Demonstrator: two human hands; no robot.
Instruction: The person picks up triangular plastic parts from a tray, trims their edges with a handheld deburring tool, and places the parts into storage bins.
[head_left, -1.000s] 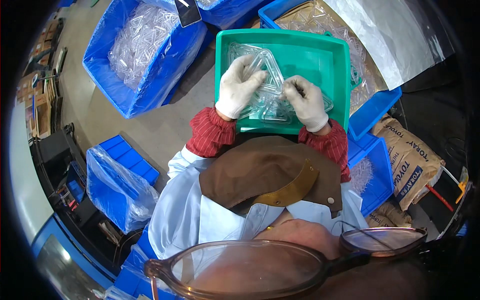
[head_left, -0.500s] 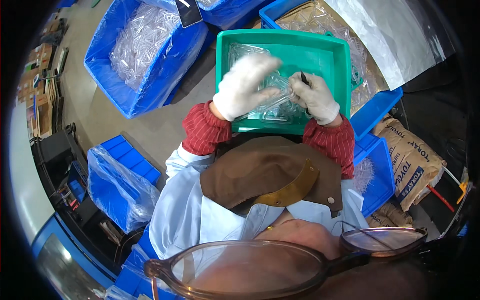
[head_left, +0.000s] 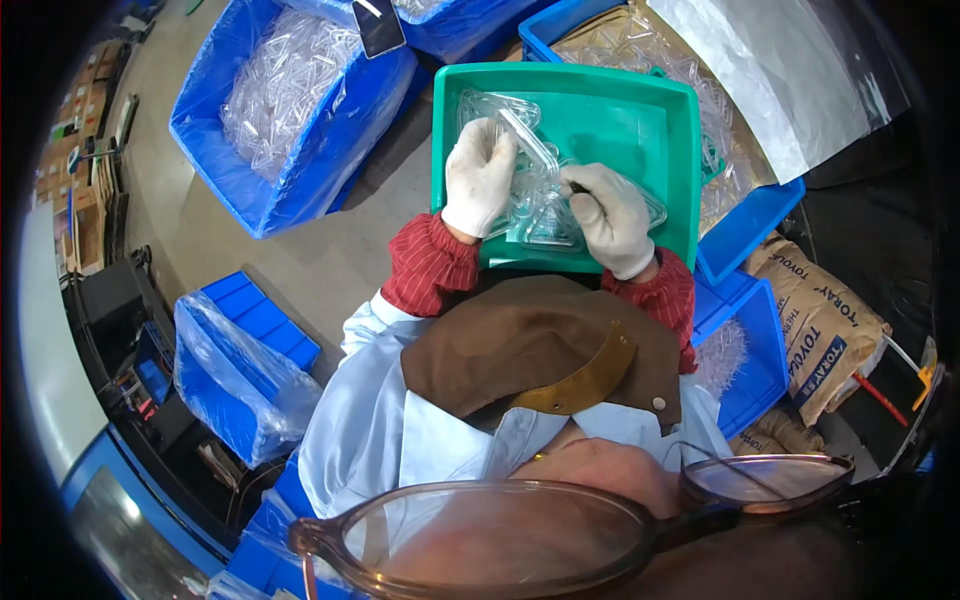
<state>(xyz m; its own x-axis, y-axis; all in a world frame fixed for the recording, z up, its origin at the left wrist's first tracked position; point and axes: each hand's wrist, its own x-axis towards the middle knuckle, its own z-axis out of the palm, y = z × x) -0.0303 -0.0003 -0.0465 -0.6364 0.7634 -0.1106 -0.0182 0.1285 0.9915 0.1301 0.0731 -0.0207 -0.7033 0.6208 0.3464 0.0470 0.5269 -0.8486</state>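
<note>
My left hand (head_left: 478, 180), in a white glove, is closed on a long, clear plastic piece (head_left: 531, 142) that tilts up above the green tray (head_left: 640, 98). Facing it, my right hand (head_left: 612, 222), gloved as well, is closed around a thin black tool; only its dark end (head_left: 577, 187) shows past the fingers, so its exact kind stays unclear. Its end is close to the lower part of the clear piece, but I cannot tell if they touch. Beneath both hands, more clear plastic pieces (head_left: 550, 228) lie loosely in the tray.
At upper left stands a lined blue bin (head_left: 285, 100) of clear pieces, a phone-like black slab (head_left: 379, 28) on its edge. Another box of clear parts (head_left: 640, 45) is behind the tray. A lined blue bin (head_left: 235, 370) sits lower left; brown paper sacks (head_left: 815, 320) lie right.
My left hand, blurred and spread before, has drawn back left and now pinches the raised clear piece. My right hand has shifted slightly left and down with the black tool.
</note>
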